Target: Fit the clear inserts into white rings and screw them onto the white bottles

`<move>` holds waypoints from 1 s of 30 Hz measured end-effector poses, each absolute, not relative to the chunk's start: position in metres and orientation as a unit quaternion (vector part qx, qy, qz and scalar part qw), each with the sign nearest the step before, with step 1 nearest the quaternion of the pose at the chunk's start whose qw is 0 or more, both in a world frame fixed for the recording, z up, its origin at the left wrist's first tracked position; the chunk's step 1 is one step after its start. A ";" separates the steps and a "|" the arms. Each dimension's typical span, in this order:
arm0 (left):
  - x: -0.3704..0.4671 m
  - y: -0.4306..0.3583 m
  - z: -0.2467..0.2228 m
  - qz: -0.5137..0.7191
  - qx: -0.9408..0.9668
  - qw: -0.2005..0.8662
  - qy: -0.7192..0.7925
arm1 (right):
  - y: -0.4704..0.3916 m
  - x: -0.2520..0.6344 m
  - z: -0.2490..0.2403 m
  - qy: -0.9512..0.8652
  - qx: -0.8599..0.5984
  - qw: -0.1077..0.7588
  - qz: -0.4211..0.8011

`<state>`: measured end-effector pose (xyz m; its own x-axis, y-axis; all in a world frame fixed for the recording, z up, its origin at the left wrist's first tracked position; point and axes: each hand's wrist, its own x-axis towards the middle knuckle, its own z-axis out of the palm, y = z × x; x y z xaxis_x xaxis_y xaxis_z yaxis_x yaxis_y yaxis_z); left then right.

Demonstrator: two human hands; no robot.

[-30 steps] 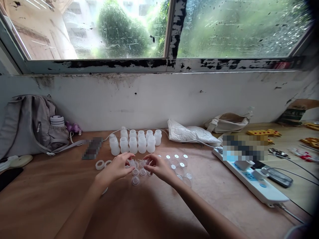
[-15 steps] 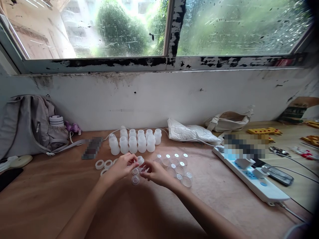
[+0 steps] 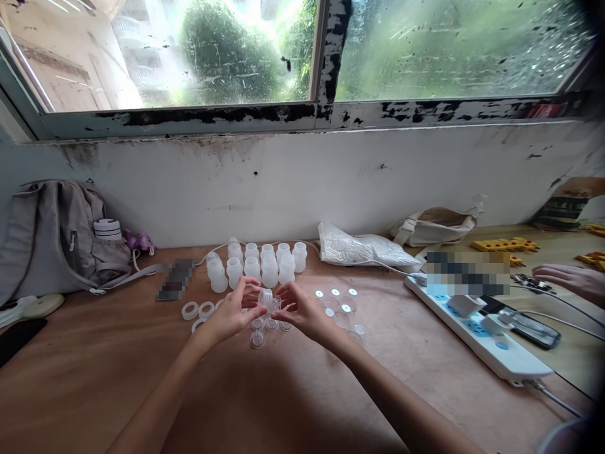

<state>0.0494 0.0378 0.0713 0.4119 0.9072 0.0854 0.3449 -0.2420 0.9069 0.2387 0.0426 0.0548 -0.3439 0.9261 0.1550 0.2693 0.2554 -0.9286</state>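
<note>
My left hand (image 3: 231,315) hides some of the white rings (image 3: 206,315), and my right hand (image 3: 307,312) with its wrist covers several clear domes (image 3: 346,308). The clear piece (image 3: 266,299) which I hold is too small to tell whether it is 1 part or 2. Another person's hand (image 3: 570,280) is cut off by the right edge. A flat object (image 3: 176,279) on the worktop (image 3: 265,391) is blurred into squares.

"What place is this?"
"Probably a workshop: rowed bottles (image 3: 270,272) by the worktop's (image 3: 401,353) back edge, clear parts (image 3: 258,340) in front, a power strip (image 3: 522,364) along the right edge."
</note>
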 end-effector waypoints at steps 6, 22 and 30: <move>0.053 0.033 0.079 0.291 0.769 0.381 0.422 | 0.038 0.235 0.063 -0.632 -0.363 0.424 0.537; 0.058 0.033 0.075 0.356 0.747 0.396 0.398 | 0.040 0.237 0.067 -0.565 -0.385 0.437 0.585; 0.062 0.028 0.075 0.305 0.769 0.350 0.440 | 0.040 0.236 0.061 -0.577 -0.403 0.423 0.571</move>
<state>0.0623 0.0279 0.0749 0.4273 0.8897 0.1605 0.4633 -0.3680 0.8062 0.2360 0.0403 0.0612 -0.3164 0.9482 0.0281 -0.0178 0.0237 -0.9996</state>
